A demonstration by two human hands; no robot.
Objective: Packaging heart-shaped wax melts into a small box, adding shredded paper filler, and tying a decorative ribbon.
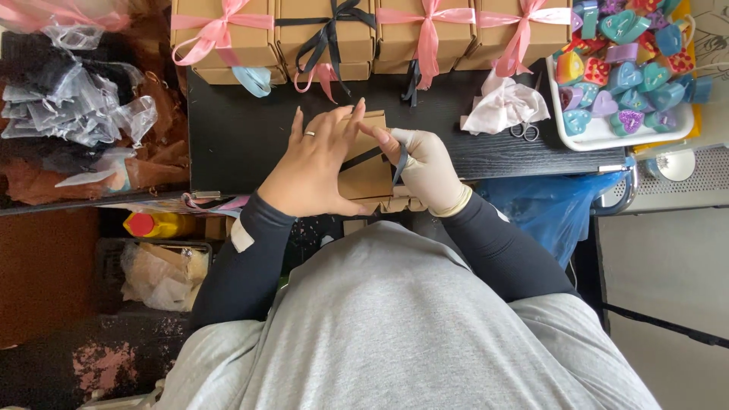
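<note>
L hand [315,163] flat, open on kraft box [370,176] | R hand [425,171] pinches dark ribbon [400,163] | bow untied | 4 tied boxes [326,34] behind.

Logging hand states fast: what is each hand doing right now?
Left hand: open, flat on the brown cardboard box.
Right hand: gloved, pinching the dark ribbon that runs across the box.
</note>
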